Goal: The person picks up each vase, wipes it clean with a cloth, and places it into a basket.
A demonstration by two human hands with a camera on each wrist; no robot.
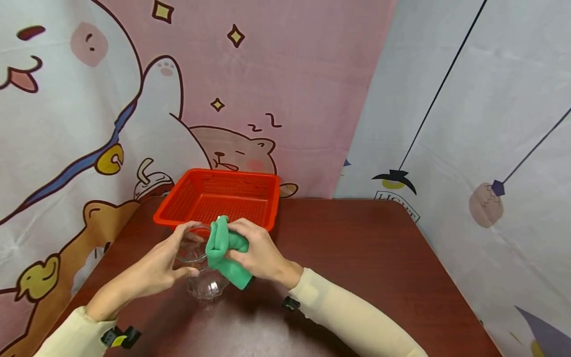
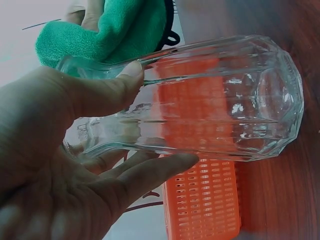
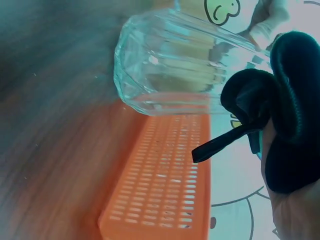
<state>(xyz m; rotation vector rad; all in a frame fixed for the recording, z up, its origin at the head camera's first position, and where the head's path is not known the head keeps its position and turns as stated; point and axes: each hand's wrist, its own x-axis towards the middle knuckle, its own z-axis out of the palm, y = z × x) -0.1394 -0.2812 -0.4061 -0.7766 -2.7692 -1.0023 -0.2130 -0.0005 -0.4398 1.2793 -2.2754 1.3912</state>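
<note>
My left hand (image 1: 162, 265) grips a clear faceted glass vase (image 1: 207, 285) by its neck, thumb on one side and fingers on the other. In the left wrist view the vase (image 2: 220, 100) shows its flared mouth near the palm and its thick base pointing down at the table. My right hand (image 1: 260, 250) holds a folded green cloth (image 1: 227, 248) against the vase's rim. Dark edging and a hanging loop show on the cloth (image 2: 132, 30) in the left wrist view. From the right wrist, the cloth (image 3: 295, 105) looks nearly black and hides most of the right fingers.
Behind the hands, a red perforated plastic basket (image 1: 232, 207) stands at the table's back left. The dark brown wooden table (image 1: 357, 258) extends to the right. Printed cartoon curtains (image 1: 285, 89) hang behind it and along both sides.
</note>
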